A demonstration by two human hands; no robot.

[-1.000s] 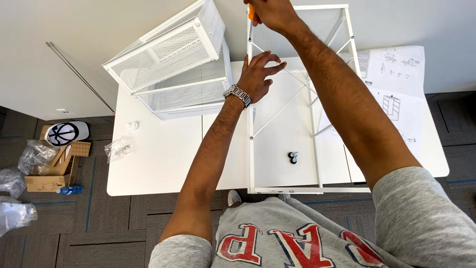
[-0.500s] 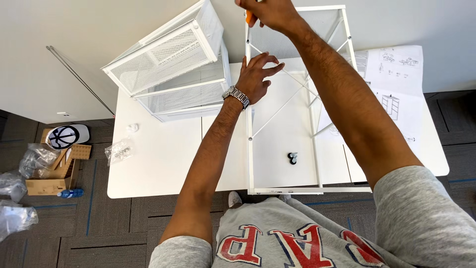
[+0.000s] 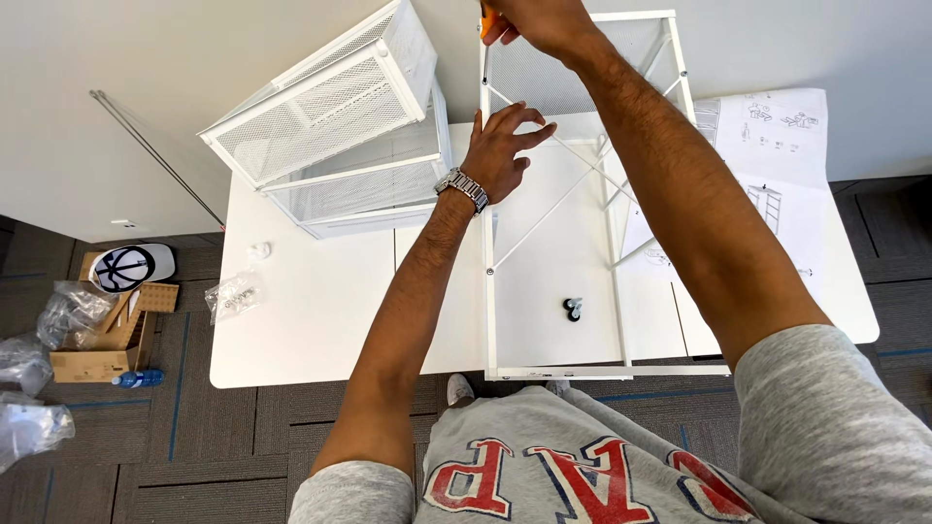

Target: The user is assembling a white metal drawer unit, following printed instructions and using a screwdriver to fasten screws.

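While both arms reach fwd over the white counter (image 3: 311,320), the right hand (image 3: 539,19) sits at approx 12 o'clock at the top edge of view, clenched round an orange-handled tool (image 3: 484,19) (mostly cut off, can't tell what kind), w/ the tip meeting the far left corner of the white metal frame (image 3: 488,243). Left hand (image 3: 500,150), steel watch (image 3: 461,189) on the wrist, is released: fingers spread, palm resting against the frame's left upright just below that corner, gripping nothing. Frame stands on the counter at centre-right, thin diagonal cross rods inside, mesh panel at its far end. Inside the frame, at approx 6 o'clock from the left hand, a small black caster wheel (image 3: 573,309) lies on the counter. At 10 o'clock from the left hand, two white mesh drawers (image 3: 330,121) sit stacked & tilted, just beside the frame. Instruction sheets (image 3: 777,146) lie at 3 o'clock, partly under the frame. Small clear hardware bag (image 3: 233,296) at 9 o'clock near the counter's left edge. On the floor far left: cardboard box (image 3: 92,354), cap (image 3: 131,267), blue-capped bottle (image 3: 136,378), plastic wrap (image 3: 29,427).
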